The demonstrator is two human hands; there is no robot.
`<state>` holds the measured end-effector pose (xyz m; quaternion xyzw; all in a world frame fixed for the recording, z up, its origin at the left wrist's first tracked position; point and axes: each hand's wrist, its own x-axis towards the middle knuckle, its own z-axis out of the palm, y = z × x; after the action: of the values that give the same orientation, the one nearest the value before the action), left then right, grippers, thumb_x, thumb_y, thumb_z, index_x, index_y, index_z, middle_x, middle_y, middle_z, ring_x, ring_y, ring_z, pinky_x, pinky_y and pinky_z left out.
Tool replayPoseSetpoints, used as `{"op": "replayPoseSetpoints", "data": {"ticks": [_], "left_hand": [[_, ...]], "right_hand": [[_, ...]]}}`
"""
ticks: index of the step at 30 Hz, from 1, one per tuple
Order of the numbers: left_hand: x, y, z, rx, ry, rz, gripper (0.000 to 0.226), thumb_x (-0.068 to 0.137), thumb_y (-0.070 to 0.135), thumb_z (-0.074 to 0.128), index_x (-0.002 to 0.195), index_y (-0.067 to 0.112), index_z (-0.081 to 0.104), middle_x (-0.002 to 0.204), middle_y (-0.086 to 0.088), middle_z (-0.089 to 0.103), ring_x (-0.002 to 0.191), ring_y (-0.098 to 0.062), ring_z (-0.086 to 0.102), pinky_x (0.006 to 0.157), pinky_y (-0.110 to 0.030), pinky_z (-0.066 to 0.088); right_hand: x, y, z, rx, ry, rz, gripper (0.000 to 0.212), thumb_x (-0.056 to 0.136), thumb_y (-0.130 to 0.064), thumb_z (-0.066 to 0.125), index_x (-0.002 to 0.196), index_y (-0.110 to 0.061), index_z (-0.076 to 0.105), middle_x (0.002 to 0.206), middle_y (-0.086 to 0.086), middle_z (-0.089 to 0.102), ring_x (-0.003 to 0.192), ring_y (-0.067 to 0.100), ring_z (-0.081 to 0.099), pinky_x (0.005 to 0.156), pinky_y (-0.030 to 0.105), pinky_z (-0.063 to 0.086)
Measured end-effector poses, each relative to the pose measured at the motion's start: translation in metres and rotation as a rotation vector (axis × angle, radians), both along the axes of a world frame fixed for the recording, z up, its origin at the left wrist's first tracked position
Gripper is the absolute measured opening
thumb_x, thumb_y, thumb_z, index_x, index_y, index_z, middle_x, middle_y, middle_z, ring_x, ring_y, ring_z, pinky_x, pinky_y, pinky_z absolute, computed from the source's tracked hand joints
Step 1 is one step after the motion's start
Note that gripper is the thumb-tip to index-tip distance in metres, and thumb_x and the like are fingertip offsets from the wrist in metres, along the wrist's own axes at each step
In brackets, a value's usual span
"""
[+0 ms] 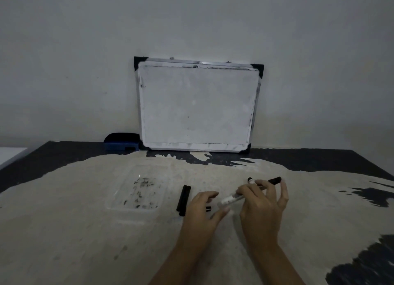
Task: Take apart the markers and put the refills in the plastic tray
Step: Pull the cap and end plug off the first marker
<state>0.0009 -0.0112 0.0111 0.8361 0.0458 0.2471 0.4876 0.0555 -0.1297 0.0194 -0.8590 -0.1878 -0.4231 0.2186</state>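
A clear plastic tray [119, 205] with dark ink smudges on its bottom lies on the table left of centre. Two black refill sticks [183, 200] lie side by side just right of the tray. My right hand [263, 205] grips a white marker barrel [231, 199] that slants up to a black cap end [275, 180]. A second marker's tip [251, 180] shows just behind my fingers. My left hand [201, 210] pinches the lower white end of the same barrel. A small black piece [208, 208] lies under my left hand.
A whiteboard [197, 107] leans against the wall at the back of the table. A blue and black eraser [121, 144] sits to its left. The table top [85, 242] is pale and worn, with dark patches at its edges.
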Motion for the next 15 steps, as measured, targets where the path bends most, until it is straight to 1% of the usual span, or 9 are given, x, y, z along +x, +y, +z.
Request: {"op": "replayPoseSetpoints", "data": {"ticks": [2, 5, 7, 8, 10, 11, 12, 14, 15], "left_hand": [[-0.002, 0.0, 0.003, -0.049, -0.008, -0.028, 0.039, 0.082, 0.031, 0.065, 0.119, 0.026, 0.053, 0.105, 0.023, 0.051, 0.096, 0.008, 0.05, 0.074, 0.001, 0.04], [-0.002, 0.001, 0.005, -0.087, -0.064, -0.048, 0.026, 0.085, 0.025, 0.061, 0.111, 0.025, 0.061, 0.1, 0.015, 0.063, 0.096, 0.005, 0.056, 0.076, -0.002, 0.044], [-0.002, 0.002, 0.005, -0.096, -0.101, -0.034, 0.018, 0.086, 0.02, 0.061, 0.103, 0.023, 0.066, 0.088, 0.016, 0.066, 0.088, 0.003, 0.06, 0.072, -0.004, 0.045], [-0.003, 0.003, 0.006, -0.106, -0.118, -0.014, 0.016, 0.086, 0.017, 0.061, 0.1, 0.022, 0.068, 0.084, 0.018, 0.066, 0.084, 0.003, 0.061, 0.07, -0.005, 0.045], [-0.002, 0.005, 0.006, -0.143, -0.141, 0.035, 0.014, 0.085, 0.013, 0.063, 0.095, 0.018, 0.07, 0.078, 0.016, 0.066, 0.079, 0.0, 0.062, 0.067, -0.005, 0.046], [-0.002, 0.005, 0.006, -0.171, -0.147, 0.053, 0.014, 0.084, 0.011, 0.063, 0.094, 0.017, 0.071, 0.077, 0.013, 0.067, 0.078, -0.001, 0.063, 0.066, -0.005, 0.046], [-0.001, 0.006, 0.006, -0.2, -0.15, 0.065, 0.014, 0.084, 0.01, 0.063, 0.094, 0.015, 0.071, 0.078, 0.012, 0.067, 0.078, -0.002, 0.064, 0.065, -0.005, 0.047], [0.0, 0.006, 0.006, -0.255, -0.151, 0.083, 0.013, 0.084, 0.009, 0.063, 0.093, 0.015, 0.071, 0.081, 0.008, 0.069, 0.078, -0.003, 0.065, 0.064, -0.007, 0.049], [0.0, 0.006, 0.006, -0.289, -0.151, 0.088, 0.013, 0.084, 0.01, 0.063, 0.092, 0.017, 0.07, 0.081, 0.007, 0.07, 0.076, -0.004, 0.066, 0.063, -0.008, 0.05]], "right_hand": [[-0.001, 0.0, 0.0, 0.047, 0.002, 0.056, 0.024, 0.066, 0.005, 0.072, 0.074, -0.018, 0.071, 0.076, -0.002, 0.073, 0.094, 0.026, 0.062, 0.109, 0.05, 0.019], [0.0, 0.002, -0.004, 0.078, 0.013, 0.185, 0.032, 0.064, 0.01, 0.074, 0.08, -0.018, 0.072, 0.089, -0.002, 0.073, 0.102, 0.019, 0.055, 0.11, 0.047, 0.023], [-0.001, 0.005, -0.003, 0.12, 0.025, 0.203, 0.039, 0.063, 0.01, 0.074, 0.092, -0.016, 0.071, 0.109, 0.005, 0.069, 0.112, 0.019, 0.05, 0.111, 0.042, 0.023], [-0.003, 0.007, -0.001, 0.176, 0.047, 0.193, 0.048, 0.064, 0.011, 0.072, 0.104, -0.016, 0.068, 0.122, 0.01, 0.061, 0.118, 0.02, 0.045, 0.11, 0.04, 0.026], [-0.007, 0.008, 0.002, 0.379, 0.116, 0.193, 0.065, 0.071, 0.014, 0.062, 0.128, -0.014, 0.051, 0.139, 0.014, 0.042, 0.129, 0.021, 0.035, 0.11, 0.032, 0.03], [-0.009, 0.009, 0.004, 0.503, 0.171, 0.215, 0.066, 0.075, 0.012, 0.059, 0.134, -0.013, 0.043, 0.142, 0.012, 0.036, 0.132, 0.019, 0.032, 0.111, 0.031, 0.03], [-0.012, 0.011, 0.005, 0.618, 0.234, 0.243, 0.064, 0.081, 0.007, 0.057, 0.138, -0.012, 0.036, 0.143, 0.009, 0.034, 0.132, 0.016, 0.032, 0.111, 0.034, 0.032], [-0.016, 0.015, 0.009, 0.805, 0.343, 0.253, 0.063, 0.086, -0.009, 0.059, 0.141, -0.013, 0.027, 0.142, 0.006, 0.034, 0.13, 0.013, 0.034, 0.108, 0.043, 0.036], [-0.018, 0.016, 0.011, 0.868, 0.369, 0.234, 0.067, 0.086, -0.016, 0.06, 0.143, -0.014, 0.025, 0.143, 0.006, 0.034, 0.128, 0.012, 0.036, 0.107, 0.042, 0.037]]}}
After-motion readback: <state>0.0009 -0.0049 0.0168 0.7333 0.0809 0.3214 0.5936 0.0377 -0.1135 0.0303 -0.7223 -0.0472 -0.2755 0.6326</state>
